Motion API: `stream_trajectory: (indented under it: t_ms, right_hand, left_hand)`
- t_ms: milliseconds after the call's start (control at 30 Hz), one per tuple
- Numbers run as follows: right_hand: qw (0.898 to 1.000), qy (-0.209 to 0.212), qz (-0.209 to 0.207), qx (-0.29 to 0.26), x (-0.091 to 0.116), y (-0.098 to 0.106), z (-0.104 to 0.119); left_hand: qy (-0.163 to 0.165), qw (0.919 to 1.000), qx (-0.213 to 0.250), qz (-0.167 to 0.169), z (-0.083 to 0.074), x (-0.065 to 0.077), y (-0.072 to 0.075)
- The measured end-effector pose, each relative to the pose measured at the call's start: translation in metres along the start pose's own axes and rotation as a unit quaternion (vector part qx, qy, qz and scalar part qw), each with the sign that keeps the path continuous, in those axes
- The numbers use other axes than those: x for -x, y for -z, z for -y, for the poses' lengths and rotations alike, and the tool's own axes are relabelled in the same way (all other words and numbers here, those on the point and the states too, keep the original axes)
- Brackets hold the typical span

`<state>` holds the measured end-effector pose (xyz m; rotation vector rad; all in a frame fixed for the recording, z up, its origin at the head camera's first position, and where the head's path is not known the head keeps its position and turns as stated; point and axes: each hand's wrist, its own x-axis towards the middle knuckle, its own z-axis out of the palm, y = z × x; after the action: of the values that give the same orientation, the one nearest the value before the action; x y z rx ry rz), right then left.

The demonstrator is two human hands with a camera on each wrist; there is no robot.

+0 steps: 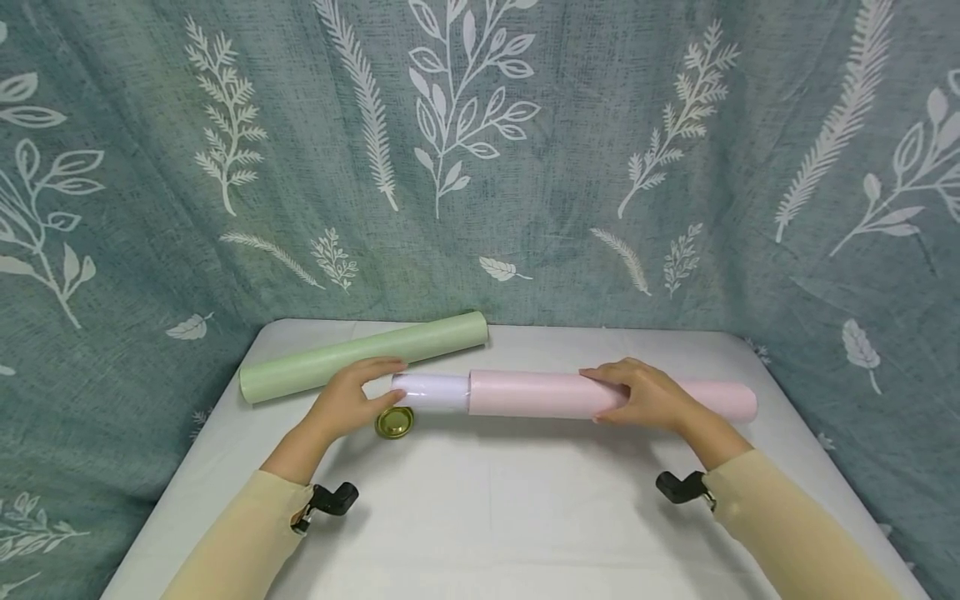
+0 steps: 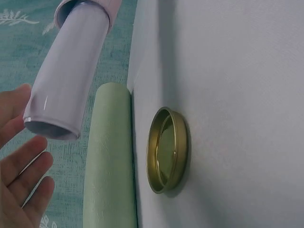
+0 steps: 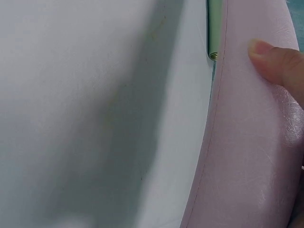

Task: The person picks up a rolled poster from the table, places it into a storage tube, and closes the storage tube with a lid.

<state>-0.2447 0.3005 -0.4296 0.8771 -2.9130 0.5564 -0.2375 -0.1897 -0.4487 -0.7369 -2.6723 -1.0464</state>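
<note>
A long pink leather-look tube (image 1: 525, 394) is held above the white table by my right hand (image 1: 648, 396), its thumb and fingers curled around it. In the right wrist view the thumb (image 3: 278, 61) lies on the tube's surface. Out of the tube's left end sticks a glossy white cylinder (image 2: 71, 71), narrower than the tube. My left hand (image 1: 348, 400) is at that cylinder's free end, fingers spread and fairly straight beside it. Below it lies a round gold lid (image 2: 167, 149), flat on the table.
Behind my left hand a pale green tube (image 1: 360, 350) lies slantwise on the white table (image 1: 495, 508). A teal curtain (image 1: 555, 167) with a white leaf pattern hangs at the back and sides. Black wrist mounts (image 1: 333, 498) show at both sleeves.
</note>
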Motion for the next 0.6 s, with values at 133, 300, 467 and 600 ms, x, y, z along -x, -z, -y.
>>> stream_trajectory:
  t_ms: [133, 300, 467, 600]
  right_hand:
    - [1.000, 0.003, -0.001, 0.004, 0.003, 0.002, -0.002]
    - [1.000, 0.007, -0.001, 0.004, 0.005, 0.003, -0.003]
    - [1.000, 0.018, -0.009, 0.005, 0.006, 0.003, -0.002]
    - [1.000, 0.025, -0.016, 0.004, 0.007, 0.002, -0.003]
  left_hand:
    - [0.012, 0.9996, 0.023, -0.008, 0.004, 0.002, 0.000]
    - [0.034, 0.9981, 0.051, -0.001, 0.006, 0.005, -0.002]
    - [0.059, 0.9921, 0.110, 0.009, 0.008, 0.008, -0.008]
    - [0.069, 0.9872, 0.143, 0.012, 0.008, 0.007, -0.010]
